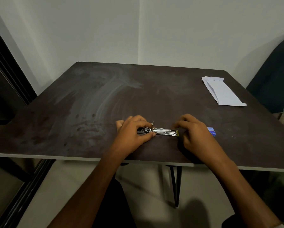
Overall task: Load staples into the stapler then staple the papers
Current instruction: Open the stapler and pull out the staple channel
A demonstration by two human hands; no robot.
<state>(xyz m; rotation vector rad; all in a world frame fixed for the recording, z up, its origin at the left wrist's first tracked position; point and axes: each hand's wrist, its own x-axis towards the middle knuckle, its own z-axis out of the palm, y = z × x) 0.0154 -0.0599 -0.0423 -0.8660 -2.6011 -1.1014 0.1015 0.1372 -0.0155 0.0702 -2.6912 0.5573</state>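
A small metal stapler (164, 131) lies flat on the dark table (88, 112) near the front edge, its shiny staple channel exposed and running left to right. My left hand (133, 132) grips its left end between thumb and fingers. My right hand (193, 132) curls over the stapler's right end, fingertips at its yellowish tip; whether it pinches the tip or something small is hidden. A small blue staple box (212, 131) sits just right of my right hand. A folded stack of white papers (223, 92) lies at the back right of the table.
The tabletop shows chalky smears across its middle and left. A tiny loose staple (233, 137) lies right of the blue box. A dark chair (276, 76) stands beyond the table's right edge. White walls meet in a corner behind.
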